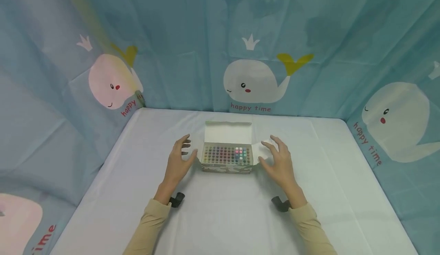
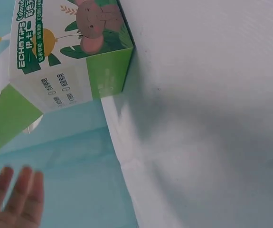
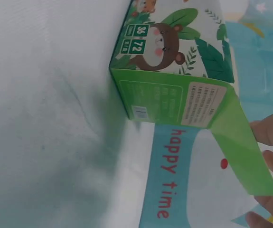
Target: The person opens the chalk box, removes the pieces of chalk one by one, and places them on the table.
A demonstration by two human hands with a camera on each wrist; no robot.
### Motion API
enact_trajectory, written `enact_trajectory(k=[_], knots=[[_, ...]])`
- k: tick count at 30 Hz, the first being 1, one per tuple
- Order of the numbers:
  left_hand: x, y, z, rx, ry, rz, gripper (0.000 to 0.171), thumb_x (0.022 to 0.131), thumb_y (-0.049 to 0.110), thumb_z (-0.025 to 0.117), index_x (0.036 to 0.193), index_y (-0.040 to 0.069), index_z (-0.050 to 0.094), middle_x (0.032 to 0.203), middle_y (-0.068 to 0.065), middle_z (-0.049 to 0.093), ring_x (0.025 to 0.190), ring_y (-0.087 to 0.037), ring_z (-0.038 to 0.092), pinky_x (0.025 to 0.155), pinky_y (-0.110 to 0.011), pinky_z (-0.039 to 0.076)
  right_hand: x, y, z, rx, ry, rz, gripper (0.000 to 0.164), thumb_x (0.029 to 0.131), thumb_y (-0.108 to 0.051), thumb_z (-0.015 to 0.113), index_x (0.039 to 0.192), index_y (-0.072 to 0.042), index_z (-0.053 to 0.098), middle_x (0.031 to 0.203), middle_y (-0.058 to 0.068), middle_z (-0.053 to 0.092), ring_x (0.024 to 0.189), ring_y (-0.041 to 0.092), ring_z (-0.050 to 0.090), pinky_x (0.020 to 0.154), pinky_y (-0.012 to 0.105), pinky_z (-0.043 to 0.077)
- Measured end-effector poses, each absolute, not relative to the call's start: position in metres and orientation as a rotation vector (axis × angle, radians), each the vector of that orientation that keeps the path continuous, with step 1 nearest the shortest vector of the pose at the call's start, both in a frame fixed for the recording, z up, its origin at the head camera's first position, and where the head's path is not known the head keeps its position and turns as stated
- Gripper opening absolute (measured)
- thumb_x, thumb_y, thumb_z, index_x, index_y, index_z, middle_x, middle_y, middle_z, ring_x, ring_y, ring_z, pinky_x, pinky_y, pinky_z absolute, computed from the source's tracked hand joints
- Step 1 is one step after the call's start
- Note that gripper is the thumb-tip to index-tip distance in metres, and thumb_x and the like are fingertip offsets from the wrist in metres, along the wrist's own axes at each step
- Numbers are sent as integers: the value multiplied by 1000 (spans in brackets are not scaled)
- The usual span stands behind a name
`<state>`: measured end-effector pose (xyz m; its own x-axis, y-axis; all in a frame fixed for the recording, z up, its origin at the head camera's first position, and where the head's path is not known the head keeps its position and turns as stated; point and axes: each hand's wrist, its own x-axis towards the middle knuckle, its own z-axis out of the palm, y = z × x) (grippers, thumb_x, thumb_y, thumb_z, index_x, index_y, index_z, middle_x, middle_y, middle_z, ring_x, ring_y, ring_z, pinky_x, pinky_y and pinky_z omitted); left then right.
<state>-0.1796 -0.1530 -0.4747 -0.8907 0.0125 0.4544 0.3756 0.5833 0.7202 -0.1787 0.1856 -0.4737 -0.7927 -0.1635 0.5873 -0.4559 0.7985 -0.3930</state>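
A cardboard box (image 1: pixel 227 168) stands on the table with its lid (image 1: pixel 228 133) raised at the back and its side flaps spread. Rows of round coloured ends (image 1: pixel 223 154) fill it. My left hand (image 1: pixel 178 161) is held beside the box's left side, fingers apart and holding nothing; its fingers show below the green left flap (image 2: pixel 10 118) in the left wrist view. On the other side, my right hand (image 1: pixel 282 163) has loosely bent fingers around the right flap (image 1: pixel 260 152). In the right wrist view, those fingertips are right at the edge of the green flap (image 3: pixel 243 147).
A white cloth covers the table (image 1: pixel 220 217). Blue curtains (image 1: pixel 172 37) with whale prints surround its back and sides. Dark wrist-worn devices (image 1: pixel 177 199) show at both wrists, below beige sleeves (image 1: pixel 148 224).
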Motion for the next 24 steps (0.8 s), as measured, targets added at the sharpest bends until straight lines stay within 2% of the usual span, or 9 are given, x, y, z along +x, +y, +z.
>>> enact_trajectory(k=[3,6,12,15,17,20,24], knots=[[-179,-157,-475,-266,-2405,-1174,56,83,29,58,133,23,32,128,-3,37,113,-22,40,83,-39,45,-179,188,-476,475,-2437,695,40,70,-23,69,108,-17,59,127,10,43,124,31,30,98,56,26],[-178,-160,-476,-224,-2397,-1064,53,81,24,61,129,18,40,133,-5,31,119,-25,31,86,-43,41,-179,188,-479,491,-2444,682,32,72,-23,68,102,-16,61,119,8,50,122,32,33,101,56,21],[-179,-164,-483,-184,-2446,-880,34,77,21,65,109,15,57,132,-9,36,125,-31,23,97,-56,24,-179,185,-483,478,-2461,687,18,74,-21,66,92,-16,64,105,4,56,113,29,42,95,48,29],[-179,-164,-487,-172,-2504,-823,27,78,23,64,104,16,60,126,-8,43,124,-31,26,100,-59,17,-179,183,-485,449,-2482,691,11,75,-23,66,84,-17,63,97,1,57,102,25,46,88,45,33],[-179,-162,-489,-170,-2530,-806,25,79,26,63,101,16,61,120,-6,48,120,-30,33,101,-59,17,-178,181,-485,429,-2505,704,10,76,-26,66,78,-17,61,90,-2,57,90,22,49,80,41,36],[-179,-159,-490,-164,-2565,-820,25,81,33,60,99,16,62,112,-5,54,110,-28,44,98,-56,24,-176,178,-486,409,-2570,767,17,77,-33,65,71,-19,57,77,-6,55,75,16,48,68,33,37],[-179,-155,-490,-138,-2626,-858,31,82,44,56,93,16,63,104,-3,59,99,-27,51,89,-52,35,-175,172,-488,376,-2688,931,26,79,-40,61,64,-21,51,64,-9,48,62,10,44,56,24,38]])
